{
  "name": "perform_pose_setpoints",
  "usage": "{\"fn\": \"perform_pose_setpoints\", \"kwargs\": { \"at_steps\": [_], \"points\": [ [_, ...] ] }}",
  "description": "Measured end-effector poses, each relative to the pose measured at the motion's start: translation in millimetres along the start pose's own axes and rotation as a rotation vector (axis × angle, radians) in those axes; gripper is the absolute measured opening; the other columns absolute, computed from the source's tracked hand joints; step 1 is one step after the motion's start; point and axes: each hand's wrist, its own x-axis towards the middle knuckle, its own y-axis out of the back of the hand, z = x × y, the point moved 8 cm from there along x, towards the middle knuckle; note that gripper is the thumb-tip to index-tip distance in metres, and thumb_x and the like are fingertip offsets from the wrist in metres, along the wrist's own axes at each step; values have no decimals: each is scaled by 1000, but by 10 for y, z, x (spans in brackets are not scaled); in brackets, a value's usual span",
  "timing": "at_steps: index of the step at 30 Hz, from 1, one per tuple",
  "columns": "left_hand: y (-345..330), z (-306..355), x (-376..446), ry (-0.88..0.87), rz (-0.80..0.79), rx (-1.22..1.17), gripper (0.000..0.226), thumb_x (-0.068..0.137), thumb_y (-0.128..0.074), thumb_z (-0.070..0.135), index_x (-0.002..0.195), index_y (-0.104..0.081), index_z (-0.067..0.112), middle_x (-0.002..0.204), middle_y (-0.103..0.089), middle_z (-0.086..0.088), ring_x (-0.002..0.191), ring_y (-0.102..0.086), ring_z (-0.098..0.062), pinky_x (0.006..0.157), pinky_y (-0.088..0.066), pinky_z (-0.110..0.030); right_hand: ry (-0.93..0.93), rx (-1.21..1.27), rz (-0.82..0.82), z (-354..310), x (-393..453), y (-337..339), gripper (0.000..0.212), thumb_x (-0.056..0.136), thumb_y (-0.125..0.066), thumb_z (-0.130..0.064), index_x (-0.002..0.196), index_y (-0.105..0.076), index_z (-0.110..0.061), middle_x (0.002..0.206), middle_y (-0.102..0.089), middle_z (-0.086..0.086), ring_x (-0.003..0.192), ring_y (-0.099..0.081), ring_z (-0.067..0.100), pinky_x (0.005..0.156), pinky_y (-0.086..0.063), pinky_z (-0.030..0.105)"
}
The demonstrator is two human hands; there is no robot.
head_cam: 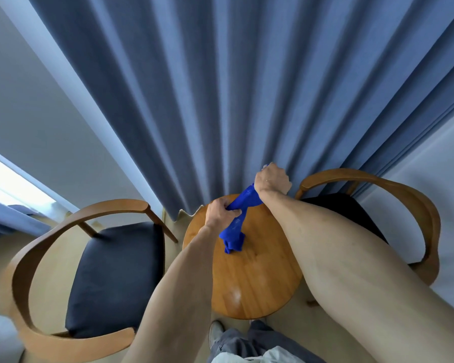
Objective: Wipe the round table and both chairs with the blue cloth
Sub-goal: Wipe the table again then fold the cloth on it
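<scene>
Bright blue cloth (240, 218) stretched above the round wooden table (257, 279), lower end bunched, possibly touching the tabletop. Left hand (220, 212) fingers curled around its middle; right hand (271, 179) fist grips the upper end. Two curved-back wooden chairs with dark seats: left chair (110, 273), right chair (414, 213). Blue pleated curtain (247, 87) behind.

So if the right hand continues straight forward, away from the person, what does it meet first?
Most likely the pleated grey-blue curtain directly behind the right hand, though depth is unclear.
</scene>
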Motion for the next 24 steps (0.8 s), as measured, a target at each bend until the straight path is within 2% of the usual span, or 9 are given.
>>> {"fn": "perform_pose_setpoints", "kwargs": {
  "at_steps": [4, 7, 10, 12, 15, 17, 21, 24],
  "points": [
    [-24, 75, -14, -71, -147, 131, 28, 72, -77, 20, 66, -50, 21, 66, -55, 6, 65, -53, -14, 54, -38, -21, 9, -4, 103, 31, -50, 60, 30, 102, -38, -28, 110, -58, -7, 110, -69, 13, 103, -65, 32, 90, -45, 42],
    [-66, 120, -18, -58, -260, 185, 27, 70, -79, 17, 79, -53, 19, 79, -63, -1, 74, -61, -21, 61, -53, -31, 98, 24, 155, -82, -80, 102, 34, 105, -34, -30, 109, -55, -4, 106, -69, 17, 102, -64, 34, 90, -46, 44],
    [-111, 43, -49, 47, -353, 96, 32, 73, -80, 15, 96, -58, 18, 98, -67, -6, 84, -68, -25, 71, -61, -36, 138, 98, 186, -162, -113, 151, 34, 105, -34, -29, 110, -55, -2, 106, -68, 19, 103, -63, 37, 89, -48, 46],
    [-76, 20, -42, 36, -323, 172, 38, 73, -80, 23, 105, -62, 17, 100, -67, -4, 89, -67, -24, 77, -60, -37, 120, 143, 182, -151, -148, 143, 34, 105, -34, -31, 110, -53, -4, 105, -69, 18, 99, -65, 37, 83, -50, 45],
    [45, -20, -46, 15, -193, 323, 34, 72, -79, 36, 99, -67, 19, 92, -68, 0, 88, -63, -20, 78, -56, -34, 87, 157, 183, -108, -219, 115, 35, 106, -32, -33, 109, -52, -6, 103, -69, 17, 96, -66, 37, 78, -51, 45],
    [61, -79, -93, 15, -178, 413, 34, 71, -79, 37, 97, -67, 18, 90, -68, 0, 87, -63, -20, 76, -55, -33, 50, 161, 176, -56, -266, 78, 35, 106, -31, -34, 110, -53, -6, 105, -69, 17, 98, -66, 37, 79, -51, 45],
    [-41, -314, -215, 67, -235, 402, 33, 77, -72, 15, 109, -67, 15, 102, -69, -3, 94, -64, -21, 83, -57, -35, -5, 219, 173, 47, -352, -2, 35, 105, -32, -32, 111, -54, -5, 104, -69, 19, 97, -66, 38, 78, -51, 44],
    [-72, -565, -299, 144, -239, 413, 29, 82, -56, 8, 109, -64, 16, 105, -65, -3, 98, -60, -22, 86, -54, -34, -89, 258, 118, 152, -372, -64, 29, 95, -45, -30, 107, -54, -5, 103, -69, 17, 94, -66, 37, 74, -49, 41]
  ]
}}
